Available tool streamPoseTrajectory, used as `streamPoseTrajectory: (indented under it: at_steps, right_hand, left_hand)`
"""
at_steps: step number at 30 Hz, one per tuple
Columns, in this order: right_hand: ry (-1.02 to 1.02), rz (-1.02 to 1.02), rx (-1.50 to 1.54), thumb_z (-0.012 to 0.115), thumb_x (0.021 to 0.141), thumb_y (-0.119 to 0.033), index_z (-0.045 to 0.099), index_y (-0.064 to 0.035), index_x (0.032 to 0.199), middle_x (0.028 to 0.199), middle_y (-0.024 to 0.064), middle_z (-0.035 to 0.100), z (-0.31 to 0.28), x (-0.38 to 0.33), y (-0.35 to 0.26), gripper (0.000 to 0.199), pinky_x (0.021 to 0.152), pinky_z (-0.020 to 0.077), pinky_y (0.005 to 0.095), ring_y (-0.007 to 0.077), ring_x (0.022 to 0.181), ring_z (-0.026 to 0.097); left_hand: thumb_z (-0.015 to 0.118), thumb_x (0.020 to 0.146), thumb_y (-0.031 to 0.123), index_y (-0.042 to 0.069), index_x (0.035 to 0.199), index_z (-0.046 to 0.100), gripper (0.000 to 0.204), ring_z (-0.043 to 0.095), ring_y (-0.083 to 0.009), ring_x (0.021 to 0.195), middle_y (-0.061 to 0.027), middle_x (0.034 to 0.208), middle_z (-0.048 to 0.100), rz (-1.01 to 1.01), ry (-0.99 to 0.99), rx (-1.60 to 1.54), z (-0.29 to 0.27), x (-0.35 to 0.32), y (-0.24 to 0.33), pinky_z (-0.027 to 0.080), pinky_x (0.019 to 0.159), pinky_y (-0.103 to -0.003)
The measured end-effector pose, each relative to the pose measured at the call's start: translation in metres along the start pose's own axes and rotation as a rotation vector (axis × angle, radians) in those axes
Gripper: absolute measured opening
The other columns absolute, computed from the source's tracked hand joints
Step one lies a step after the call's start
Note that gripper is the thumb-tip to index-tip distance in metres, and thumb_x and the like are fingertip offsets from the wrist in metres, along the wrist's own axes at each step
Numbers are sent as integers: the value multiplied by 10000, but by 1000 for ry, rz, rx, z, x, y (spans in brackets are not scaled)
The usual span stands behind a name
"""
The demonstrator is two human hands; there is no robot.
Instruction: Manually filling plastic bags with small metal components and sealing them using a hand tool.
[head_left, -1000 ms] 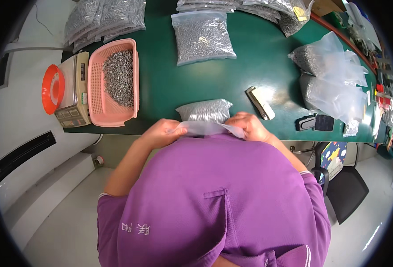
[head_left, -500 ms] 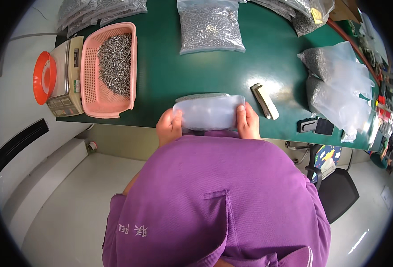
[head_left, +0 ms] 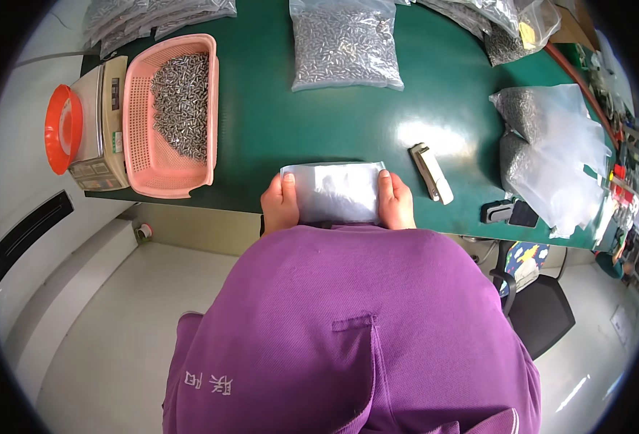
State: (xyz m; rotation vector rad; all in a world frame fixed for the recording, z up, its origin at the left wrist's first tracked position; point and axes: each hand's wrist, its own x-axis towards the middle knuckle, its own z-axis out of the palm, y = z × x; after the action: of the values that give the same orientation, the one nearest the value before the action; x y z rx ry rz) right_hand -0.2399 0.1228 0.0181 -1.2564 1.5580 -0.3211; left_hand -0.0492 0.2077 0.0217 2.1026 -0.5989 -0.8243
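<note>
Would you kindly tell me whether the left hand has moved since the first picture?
Yes: the left hand has moved rightward, farther from the pink basket.

A head-worn fisheye looks down on the table.

The held bag is smooth, shiny plastic; the tabletop looks glossy, the basket matt plastic, the screws shiny metal, the shirt matt cloth.

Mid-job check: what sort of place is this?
Probably a packing station for small metal parts: a pink basket holds loose metal pieces, what looks like a weighing scale stands beside it, and a clear bag holds similar pieces.
</note>
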Motion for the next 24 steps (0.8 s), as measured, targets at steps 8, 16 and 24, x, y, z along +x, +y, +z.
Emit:
streamPoseTrajectory:
  at_steps: [8, 16, 24]
  right_hand:
    - [-111, 21, 27, 541, 911, -220, 565, -14, 949, 775, 99, 605, -16, 3, -4, 211, 680, 456, 299, 160, 739, 580]
    - [-252, -186, 416, 505, 865, 58, 553, -42, 969, 840, 7, 577, -37, 23, -15, 152, 659, 438, 209, 67, 716, 534]
    - [-464, -26, 103, 605, 856, -78, 683, -61, 994, 906, 6, 611, -58, 18, -51, 160, 746, 456, 233, 75, 763, 547]
  left_hand:
    - [588, 879, 231, 9, 835, 593, 226, 423, -74, 576, 14, 626, 501, -298, -262, -222, -26, 8, 1, 367, 532, -249]
    - [641, 808, 28, 26, 856, 538, 113, 537, -88, 665, -38, 794, 608, -285, -158, -659, -38, 13, 3, 457, 625, -246]
    - [615, 839, 41, 5, 988, 656, 159, 591, -92, 799, -47, 923, 658, -97, -459, -360, -57, 28, 12, 477, 721, -232]
